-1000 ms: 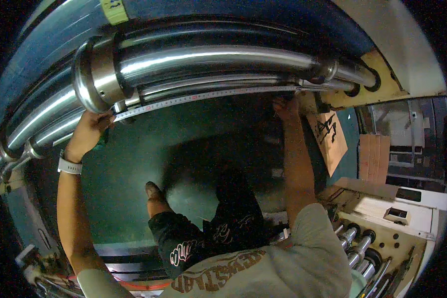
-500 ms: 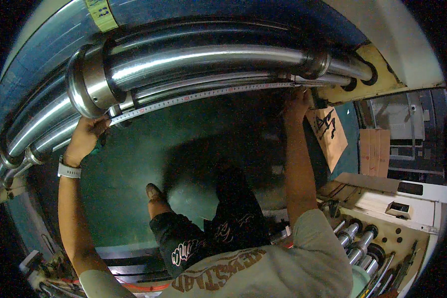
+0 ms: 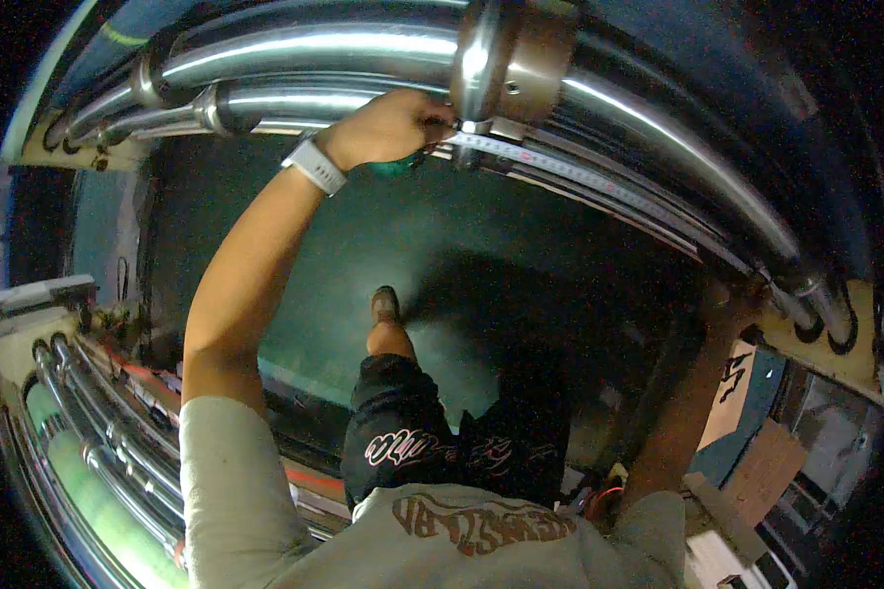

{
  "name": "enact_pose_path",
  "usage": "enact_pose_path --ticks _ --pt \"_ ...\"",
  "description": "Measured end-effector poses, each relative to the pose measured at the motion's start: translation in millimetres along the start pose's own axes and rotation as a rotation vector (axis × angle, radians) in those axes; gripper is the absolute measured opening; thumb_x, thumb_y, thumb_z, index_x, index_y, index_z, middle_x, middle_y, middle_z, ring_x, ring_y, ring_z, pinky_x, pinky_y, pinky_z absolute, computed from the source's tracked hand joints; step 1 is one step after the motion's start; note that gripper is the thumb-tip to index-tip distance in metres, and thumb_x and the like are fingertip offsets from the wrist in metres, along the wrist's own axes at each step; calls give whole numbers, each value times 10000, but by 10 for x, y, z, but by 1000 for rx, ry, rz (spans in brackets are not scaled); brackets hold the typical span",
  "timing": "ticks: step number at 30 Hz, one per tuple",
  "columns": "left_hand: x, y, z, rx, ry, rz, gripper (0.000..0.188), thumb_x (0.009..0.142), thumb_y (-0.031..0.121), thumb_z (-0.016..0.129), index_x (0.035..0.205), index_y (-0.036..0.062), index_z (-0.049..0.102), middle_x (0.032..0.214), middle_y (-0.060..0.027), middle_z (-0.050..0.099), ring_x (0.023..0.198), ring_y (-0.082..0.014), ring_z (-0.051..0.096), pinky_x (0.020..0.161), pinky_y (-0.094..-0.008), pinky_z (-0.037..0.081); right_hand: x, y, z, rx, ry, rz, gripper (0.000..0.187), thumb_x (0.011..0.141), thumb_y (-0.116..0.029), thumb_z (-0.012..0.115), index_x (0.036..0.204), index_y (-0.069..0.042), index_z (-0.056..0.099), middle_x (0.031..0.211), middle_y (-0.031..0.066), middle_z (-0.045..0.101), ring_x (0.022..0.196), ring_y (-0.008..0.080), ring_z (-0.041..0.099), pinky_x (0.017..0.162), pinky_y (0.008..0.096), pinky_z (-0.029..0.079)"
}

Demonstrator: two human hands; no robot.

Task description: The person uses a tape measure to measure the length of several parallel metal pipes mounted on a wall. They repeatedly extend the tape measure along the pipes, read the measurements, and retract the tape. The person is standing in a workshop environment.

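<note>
A tape measure's pale blade (image 3: pixel 570 167) stretches along the underside of the polished steel rollers (image 3: pixel 658 133). At its left end, just below a thick metal collar (image 3: pixel 535 64), my left hand (image 3: pixel 388 128) is closed on the tape measure; part of its green case (image 3: pixel 400 165) shows under my palm. My right hand (image 3: pixel 740 294) is at the far right, by the roller ends, with its fingers closed at the tape's other end. Shadow and blur hide the detail of those fingers.
More rollers (image 3: pixel 108 432) lie in a machine at the lower left. Pale end plates (image 3: pixel 835 339) hold the roller ends at the right. Cardboard (image 3: pixel 766 466) with a marked sheet stands at the lower right. My foot (image 3: pixel 385 302) is on the green floor.
The view has swung left, so the collar and both hands appear further right. My left hand stays by the collar and my right by the roller ends, with the tape still stretched between them.
</note>
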State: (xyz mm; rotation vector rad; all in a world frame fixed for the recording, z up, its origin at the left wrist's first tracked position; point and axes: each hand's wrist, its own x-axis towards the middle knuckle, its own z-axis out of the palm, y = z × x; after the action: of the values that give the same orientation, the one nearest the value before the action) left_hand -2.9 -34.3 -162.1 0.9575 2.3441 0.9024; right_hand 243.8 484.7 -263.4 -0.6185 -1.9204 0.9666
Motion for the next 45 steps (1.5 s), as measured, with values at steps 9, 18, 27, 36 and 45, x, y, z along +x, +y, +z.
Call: enact_pose_path --ticks 9,18,27,36,45 --pt "44 56 8 94 53 16 207 791 205 517 896 48 602 742 -155 598 696 -283 574 655 -360 437 89 -134 -88 947 -506 119 382 834 -340 504 989 9 486 926 94 563 854 230 516 788 336 426" --pt "73 102 -10 168 27 -39 200 772 208 520 864 62 621 796 -169 597 757 -307 566 694 -367 435 129 87 -63 -155 -87 -135 375 825 -321 516 1010 4 482 917 103 565 844 241 523 771 341 433" --pt "164 -8 54 118 60 14 179 762 183 511 849 72 622 791 -158 600 755 -303 566 694 -359 433 121 143 -55 -309 -101 -188 373 817 -302 528 1030 -1 478 908 113 567 833 253 529 754 346 440" --pt "186 -32 53 119 58 74 191 751 140 476 850 74 626 788 -148 605 747 -289 569 690 -356 433 96 180 -62 -444 -108 -235 375 808 -284 540 1051 -6 474 899 122 570 822 264 536 736 352 447" --pt "170 54 -29 110 -21 39 235 774 214 531 855 6 604 755 -181 599 708 -287 577 675 -361 449 115 194 -54 -612 -116 -284 382 799 -265 551 1071 -10 470 889 132 572 811 275 542 719 357 455"
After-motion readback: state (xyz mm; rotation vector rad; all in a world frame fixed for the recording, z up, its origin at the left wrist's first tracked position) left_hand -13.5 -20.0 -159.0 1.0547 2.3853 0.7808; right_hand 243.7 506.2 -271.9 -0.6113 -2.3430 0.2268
